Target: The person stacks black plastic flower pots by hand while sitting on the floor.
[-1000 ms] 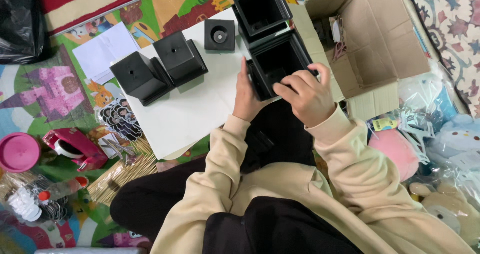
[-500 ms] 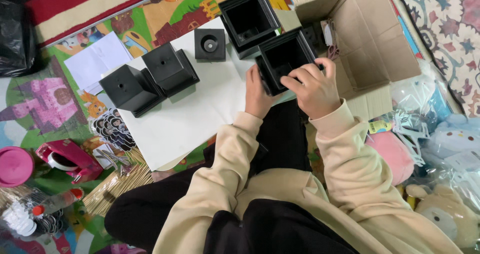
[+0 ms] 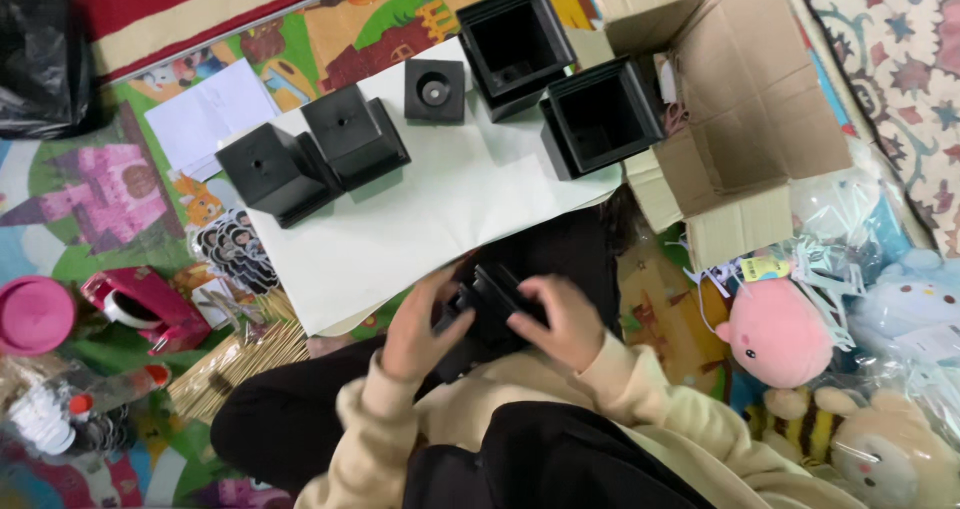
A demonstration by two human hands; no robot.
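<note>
- I hold a small black box piece (image 3: 495,304) between both hands, low over my lap, just off the near edge of the white sheet (image 3: 420,219).
- My left hand (image 3: 415,329) grips its left side, fingers curled round it and thumb on top.
- My right hand (image 3: 560,319) closes on its right side, fingertips pressed on the upper face; the piece lies between the two palms, partly hidden by them.
- On the white sheet, well apart from my hands, stand two open black square boxes (image 3: 600,119) side by side at the far right edge, hollow side up.
- To their left sits a small black square block with a round hole (image 3: 434,91).
- Further left, two black boxes turned bottom up (image 3: 315,154) touch one another.
- A cardboard carton (image 3: 740,99) lies open just beside the upright boxes.
- A pink plush toy (image 3: 775,334) rests on the mat to my right.
</note>
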